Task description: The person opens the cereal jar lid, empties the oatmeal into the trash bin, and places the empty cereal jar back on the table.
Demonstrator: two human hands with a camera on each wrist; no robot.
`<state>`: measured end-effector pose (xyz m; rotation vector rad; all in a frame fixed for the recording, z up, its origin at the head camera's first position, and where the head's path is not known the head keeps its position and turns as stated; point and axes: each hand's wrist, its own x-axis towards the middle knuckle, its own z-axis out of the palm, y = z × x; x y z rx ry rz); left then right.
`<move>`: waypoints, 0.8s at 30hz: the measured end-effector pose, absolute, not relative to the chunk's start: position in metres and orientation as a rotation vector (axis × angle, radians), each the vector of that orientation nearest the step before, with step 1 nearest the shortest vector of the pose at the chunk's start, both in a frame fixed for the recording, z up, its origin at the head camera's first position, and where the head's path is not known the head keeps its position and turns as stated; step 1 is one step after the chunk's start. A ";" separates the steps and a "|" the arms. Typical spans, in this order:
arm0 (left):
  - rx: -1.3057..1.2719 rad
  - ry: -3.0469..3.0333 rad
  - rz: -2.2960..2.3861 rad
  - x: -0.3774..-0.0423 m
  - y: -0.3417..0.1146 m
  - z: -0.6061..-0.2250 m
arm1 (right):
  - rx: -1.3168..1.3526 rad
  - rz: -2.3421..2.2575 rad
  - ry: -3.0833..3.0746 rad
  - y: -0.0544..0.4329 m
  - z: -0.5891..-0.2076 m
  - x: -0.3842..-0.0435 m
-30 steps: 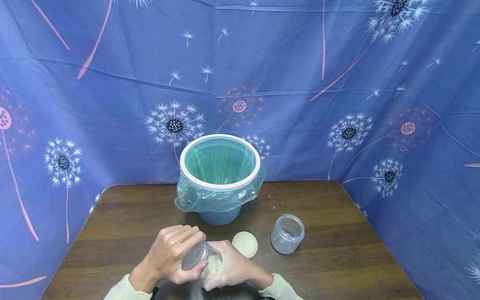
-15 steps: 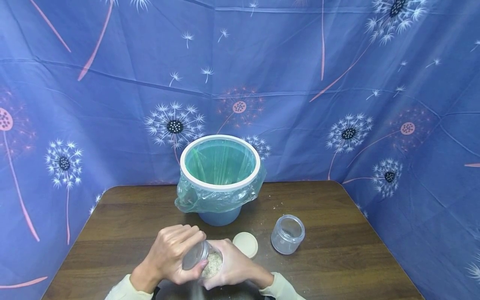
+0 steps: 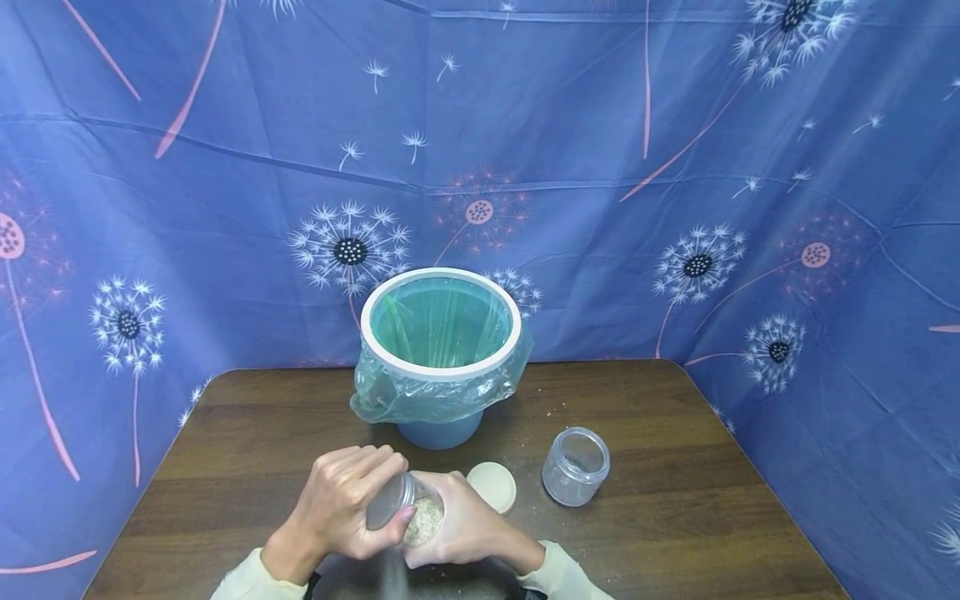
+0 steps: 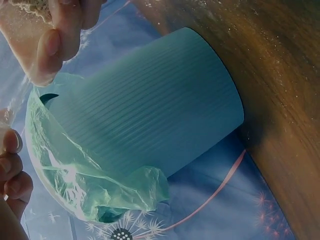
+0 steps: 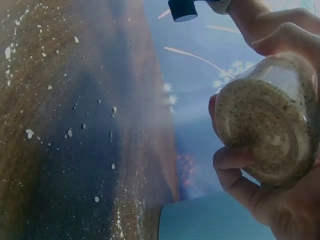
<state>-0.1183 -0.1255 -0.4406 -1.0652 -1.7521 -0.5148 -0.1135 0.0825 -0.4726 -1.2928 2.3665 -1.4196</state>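
Both hands hold a tilted clear jar (image 3: 425,521) of pale speckled grains, low in the head view. My left hand (image 3: 337,504) is curled round its ridged, clear end, thumb (image 3: 393,529) along the near side. My right hand (image 3: 465,517) wraps the grain-filled body. In the right wrist view the round base of the jar (image 5: 260,130) faces the camera, and the right fingers curl over it. Fingertips (image 4: 12,142) show at the left edge of the left wrist view. A pale blurred streak (image 3: 393,575) lies below the jar in the head view.
A blue bin (image 3: 440,433) lined with a green bag (image 3: 427,400) stands behind the hands. Right of them are a cream lid (image 3: 492,487) and an open clear jar (image 3: 575,468) with a little residue. White crumbs (image 5: 70,132) dot the wooden table (image 3: 675,492). A patterned cloth (image 3: 585,208) hangs behind.
The hands and the held jar have shifted very slightly up in the head view, with the same grips. The bin, lid and standing jar stay in place.
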 end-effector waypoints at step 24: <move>-0.803 -1.949 -0.487 -0.115 -0.126 -0.450 | -1.183 -1.363 2.724 0.077 -0.478 -0.117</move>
